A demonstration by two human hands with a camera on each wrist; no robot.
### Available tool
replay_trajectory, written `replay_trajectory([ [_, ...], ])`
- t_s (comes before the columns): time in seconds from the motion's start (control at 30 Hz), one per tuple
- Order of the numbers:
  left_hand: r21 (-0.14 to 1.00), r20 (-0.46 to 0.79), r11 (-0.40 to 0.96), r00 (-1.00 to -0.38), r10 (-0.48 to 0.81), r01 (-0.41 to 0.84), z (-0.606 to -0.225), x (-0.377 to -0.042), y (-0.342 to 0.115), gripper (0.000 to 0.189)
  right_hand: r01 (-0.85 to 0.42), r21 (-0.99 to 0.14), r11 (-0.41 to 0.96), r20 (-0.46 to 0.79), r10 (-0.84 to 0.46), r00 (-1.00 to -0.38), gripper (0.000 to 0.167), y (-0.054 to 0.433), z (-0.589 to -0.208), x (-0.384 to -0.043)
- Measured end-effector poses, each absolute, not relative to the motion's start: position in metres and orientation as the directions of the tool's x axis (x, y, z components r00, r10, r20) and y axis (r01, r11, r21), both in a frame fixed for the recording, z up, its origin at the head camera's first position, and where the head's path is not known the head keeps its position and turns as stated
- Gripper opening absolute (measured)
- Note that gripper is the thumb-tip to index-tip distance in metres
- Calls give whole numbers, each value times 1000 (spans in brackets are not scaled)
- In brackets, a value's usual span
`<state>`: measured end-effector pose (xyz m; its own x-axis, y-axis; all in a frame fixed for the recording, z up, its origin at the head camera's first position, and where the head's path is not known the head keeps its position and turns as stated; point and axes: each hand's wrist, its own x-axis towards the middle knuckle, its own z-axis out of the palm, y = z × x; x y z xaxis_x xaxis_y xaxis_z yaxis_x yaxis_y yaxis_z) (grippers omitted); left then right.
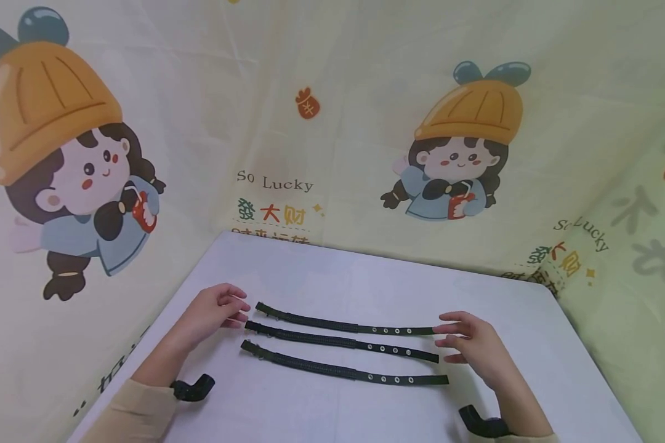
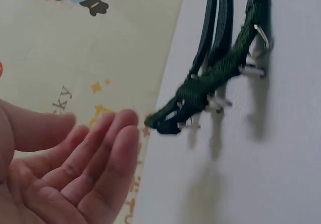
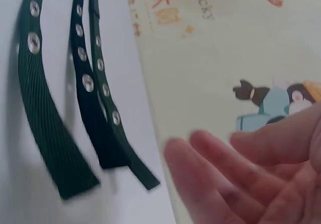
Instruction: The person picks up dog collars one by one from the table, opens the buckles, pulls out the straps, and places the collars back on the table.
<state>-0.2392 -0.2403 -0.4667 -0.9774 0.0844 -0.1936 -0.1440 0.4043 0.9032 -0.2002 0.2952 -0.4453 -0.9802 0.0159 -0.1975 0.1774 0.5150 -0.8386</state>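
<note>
Three dark green-black straps lie side by side on the white table: a far strap (image 1: pixel 321 323), a middle strap (image 1: pixel 316 338) and a near strap (image 1: pixel 316 367). Metal eyelets dot their right ends; small metal buckles or loops (image 2: pixel 252 71) show at the left ends. My left hand (image 1: pixel 213 312) hovers just left of the buckle ends, fingers loosely extended, holding nothing. At the opposite side, my right hand (image 1: pixel 471 344) is held beside the eyelet ends with relaxed fingers. In the right wrist view a gap separates its fingertips from the strap ends.
The white table (image 1: pixel 288 406) runs back to a cream cloth (image 1: pixel 354 154) printed with cartoon figures and lettering. More of this cloth hangs at left and right. A black wrist-worn device (image 1: pixel 194 389) sits on the left wrist, another (image 1: pixel 479 423) on the right.
</note>
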Motion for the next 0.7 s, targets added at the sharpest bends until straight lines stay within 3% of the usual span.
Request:
replay_trajectory([
  [0.17,913,-75,403,-997,5,-66,-457,-239,-218,35,92,-834,543,-46,98,-994,49,275,-439,-200],
  [0.33,859,79,510,-996,-42,47,-450,-232,-190,50,-14,-767,642,161,171,-972,52,250,-434,-197],
  [0.57,627,415,705,-908,58,332,-442,-224,-149,67,-204,-607,768,395,69,-916,61,222,-434,-201],
  [0.7,480,484,789,-866,126,383,-437,-220,-128,72,-249,-486,837,437,-14,-899,68,208,-435,-204],
])
